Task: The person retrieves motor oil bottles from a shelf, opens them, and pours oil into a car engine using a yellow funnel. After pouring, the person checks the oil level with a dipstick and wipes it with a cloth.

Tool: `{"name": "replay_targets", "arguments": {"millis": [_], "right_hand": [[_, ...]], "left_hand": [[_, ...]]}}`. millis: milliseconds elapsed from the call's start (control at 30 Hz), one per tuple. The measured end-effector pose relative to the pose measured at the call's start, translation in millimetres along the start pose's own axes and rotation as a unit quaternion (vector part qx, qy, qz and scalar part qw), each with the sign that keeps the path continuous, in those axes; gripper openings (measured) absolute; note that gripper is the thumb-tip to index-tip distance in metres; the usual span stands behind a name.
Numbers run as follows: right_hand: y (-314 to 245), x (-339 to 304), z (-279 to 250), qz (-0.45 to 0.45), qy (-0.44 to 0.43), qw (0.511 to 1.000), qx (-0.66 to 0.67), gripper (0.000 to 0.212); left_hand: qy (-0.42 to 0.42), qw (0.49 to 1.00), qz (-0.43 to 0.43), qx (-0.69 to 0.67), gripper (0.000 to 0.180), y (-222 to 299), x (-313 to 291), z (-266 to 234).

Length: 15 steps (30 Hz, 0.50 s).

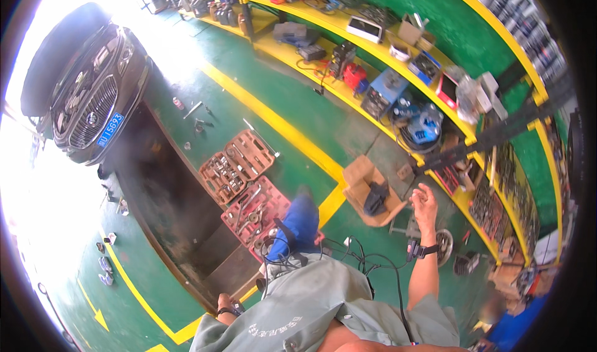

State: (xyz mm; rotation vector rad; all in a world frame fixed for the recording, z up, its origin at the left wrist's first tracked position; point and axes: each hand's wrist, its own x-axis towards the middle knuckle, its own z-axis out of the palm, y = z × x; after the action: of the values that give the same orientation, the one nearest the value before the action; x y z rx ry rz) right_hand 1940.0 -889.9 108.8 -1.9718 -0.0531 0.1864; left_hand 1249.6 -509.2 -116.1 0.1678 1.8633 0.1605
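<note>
My right hand is raised in front of me with its fingers apart and nothing in it; a dark band sits on its wrist. It hovers beside an open cardboard box with a dark item in it. My left hand hangs low at my hip by the pit's edge, mostly hidden by my grey-green shirt; a small dark object shows next to it, and I cannot tell whether it is gripped. My blue trouser leg reaches toward two open red tool cases full of sockets and wrenches.
A dark inspection pit runs along the green floor, with a dark car, bonnet up, at its far end. Yellow shelves loaded with tools curve along the right. Black cables trail by my body. Another person is at the lower right.
</note>
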Motion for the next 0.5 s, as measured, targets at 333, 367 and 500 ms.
{"name": "replay_targets", "arguments": {"millis": [333, 367, 500], "right_hand": [[-66, 251, 131, 0.026, -0.019, 0.998, -0.046, 0.04], [-74, 275, 146, -0.001, -0.011, 0.998, -0.069, 0.041], [-142, 359, 233, -0.023, -0.078, 0.996, -0.042, 0.042]], "left_hand": [[-0.028, 0.587, 0.503, 0.634, 0.032, 243, 12, 328], [-0.026, 0.621, 0.536, 0.572, 0.032, 283, -15, 373], [-0.002, 0.739, 0.559, 0.375, 0.027, 411, -141, 490]]}}
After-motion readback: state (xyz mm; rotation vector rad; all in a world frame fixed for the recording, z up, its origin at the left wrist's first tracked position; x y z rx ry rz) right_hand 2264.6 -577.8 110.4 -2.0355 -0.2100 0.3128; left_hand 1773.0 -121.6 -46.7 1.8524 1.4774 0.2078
